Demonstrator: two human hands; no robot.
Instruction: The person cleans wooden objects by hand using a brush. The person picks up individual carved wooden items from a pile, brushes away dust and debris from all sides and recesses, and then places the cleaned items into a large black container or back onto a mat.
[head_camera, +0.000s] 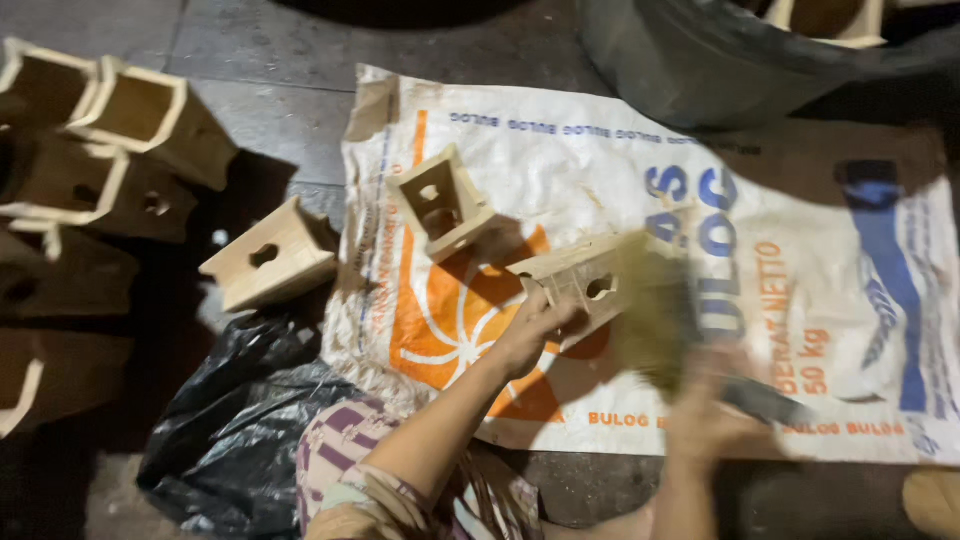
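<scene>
Stacked wooden boxes (110, 150) are sitting on the floor at left, a loose box (268, 262) beside a woven sack (800, 240). My left hand (532, 325) is closing around a small wooden box (580, 280) above the sack; my right hand (705, 410), blurred, is gripping a brush (655, 310) against it. I am judging that the one-handed grip could let the box twist away.

Probably workshop floor: stacked wooden boxes (90, 140)
</scene>
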